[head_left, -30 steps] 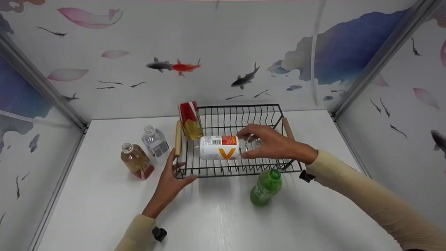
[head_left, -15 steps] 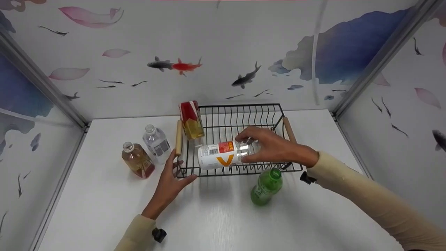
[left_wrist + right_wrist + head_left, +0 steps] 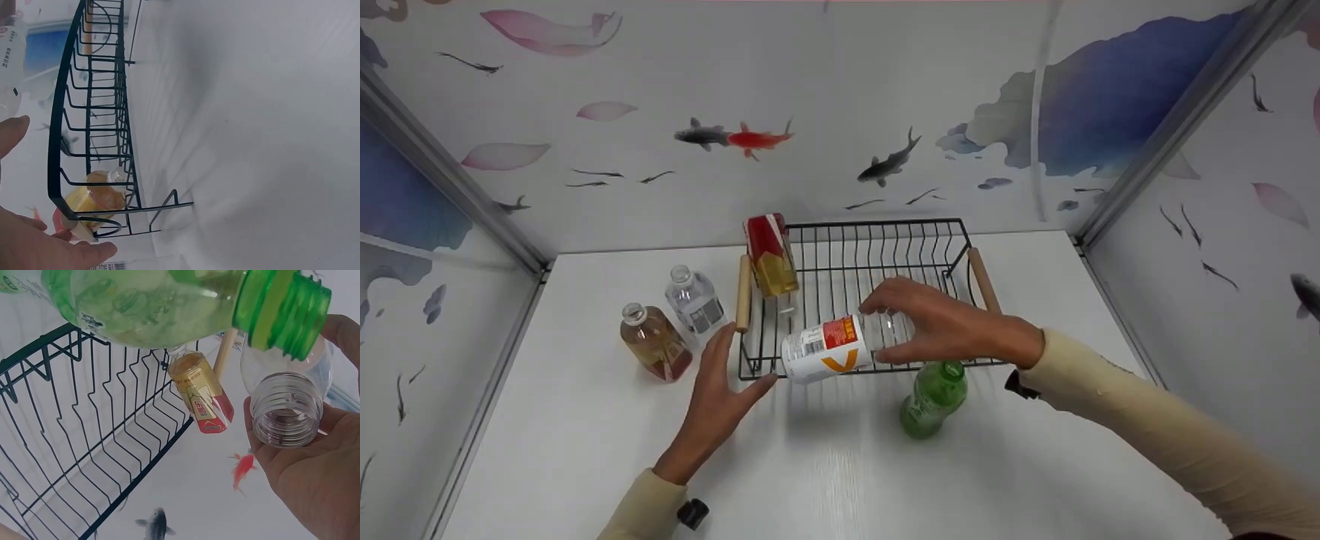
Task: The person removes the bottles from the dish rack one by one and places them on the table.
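My right hand (image 3: 945, 326) grips a clear plastic bottle (image 3: 825, 349) round its neck end. This bottle has a white label with an orange V and lies nearly level over the front of a black wire dish rack (image 3: 877, 222). Its uncapped mouth (image 3: 287, 422) shows in the right wrist view. At the rack's front left corner is my left hand (image 3: 709, 409), thumb spread from the fingers and nothing in the grasp. Its fingertips are right by the rack's left wooden handle (image 3: 743, 292). A red-and-yellow bottle (image 3: 771, 256) lies neck forward inside the rack's left end.
An uncapped green bottle (image 3: 934, 401) stands in front of the rack, below my right hand. Left of the rack stand a clear bottle (image 3: 695, 300) and an amber bottle (image 3: 656, 345), both uncapped. Walls printed with fish (image 3: 889, 159) enclose the white table (image 3: 585, 450).
My right hand has brought the white-labelled bottle toward me and lower, its base now tilted toward the front left. My left hand has eased back slightly from the rack corner.
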Motion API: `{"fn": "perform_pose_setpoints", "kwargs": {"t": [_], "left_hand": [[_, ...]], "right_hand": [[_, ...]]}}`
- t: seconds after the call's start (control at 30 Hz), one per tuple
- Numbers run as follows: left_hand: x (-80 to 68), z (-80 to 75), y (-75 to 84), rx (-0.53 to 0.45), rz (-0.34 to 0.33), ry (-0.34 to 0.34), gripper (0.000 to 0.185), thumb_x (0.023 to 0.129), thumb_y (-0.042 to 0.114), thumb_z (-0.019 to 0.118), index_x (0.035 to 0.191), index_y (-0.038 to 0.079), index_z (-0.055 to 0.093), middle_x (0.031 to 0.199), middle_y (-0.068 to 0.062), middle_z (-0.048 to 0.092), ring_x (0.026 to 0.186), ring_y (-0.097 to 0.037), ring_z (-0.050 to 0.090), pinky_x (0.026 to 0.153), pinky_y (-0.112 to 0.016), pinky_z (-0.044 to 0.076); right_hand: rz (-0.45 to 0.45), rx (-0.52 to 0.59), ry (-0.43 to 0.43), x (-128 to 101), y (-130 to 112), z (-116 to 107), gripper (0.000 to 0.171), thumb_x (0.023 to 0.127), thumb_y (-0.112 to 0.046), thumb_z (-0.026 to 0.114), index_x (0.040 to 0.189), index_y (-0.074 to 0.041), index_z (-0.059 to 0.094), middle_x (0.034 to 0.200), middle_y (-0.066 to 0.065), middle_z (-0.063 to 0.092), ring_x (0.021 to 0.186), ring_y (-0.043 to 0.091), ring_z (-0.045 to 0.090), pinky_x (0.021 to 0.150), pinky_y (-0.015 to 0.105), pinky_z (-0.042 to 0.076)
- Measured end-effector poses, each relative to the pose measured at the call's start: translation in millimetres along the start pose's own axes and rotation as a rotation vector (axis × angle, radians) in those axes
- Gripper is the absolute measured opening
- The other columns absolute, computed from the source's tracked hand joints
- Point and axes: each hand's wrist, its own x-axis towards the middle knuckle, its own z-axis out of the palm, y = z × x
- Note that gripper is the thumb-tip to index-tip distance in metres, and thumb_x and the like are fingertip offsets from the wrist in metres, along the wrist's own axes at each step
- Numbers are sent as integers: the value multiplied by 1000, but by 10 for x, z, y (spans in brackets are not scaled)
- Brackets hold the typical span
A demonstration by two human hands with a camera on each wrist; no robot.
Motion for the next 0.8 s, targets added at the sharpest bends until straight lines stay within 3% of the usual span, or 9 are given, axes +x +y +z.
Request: {"fn": "perform_pose_setpoints", "kwargs": {"t": [0.23,0.37,0.57,0.8], "left_hand": [[-108,-67,178,1,27,-18,99,98,33,87,174,11,29,179,-15,25,167,-39,23,132,-68,20],[-166,-82,272,-3,103,-17,93,98,31,87,172,12,34,177,-14,32,165,-38,27,131,-69,24],[-234,-97,412,4,251,-21,82,99,13,84,169,11,41,172,-14,42,162,-37,36,129,-66,33],[-288,-91,551,-3,308,-94,74,98,3,75,166,9,47,170,-10,47,160,-36,40,127,-66,36]], "right_hand": [[-14,-22,-38,-18,-81,14,60,95,-29,88,146,-8,66,146,5,62,131,24,58,109,50,56],[-17,-28,-51,-29,-115,15,60,94,-27,88,146,-7,65,146,5,61,132,24,56,111,49,56],[-14,-53,-51,-45,-176,9,60,94,-26,89,146,-7,66,145,5,62,132,23,57,111,48,56],[-33,-85,-53,-67,-250,24,60,93,-26,90,145,-8,67,145,5,62,132,23,57,110,46,57]]}}
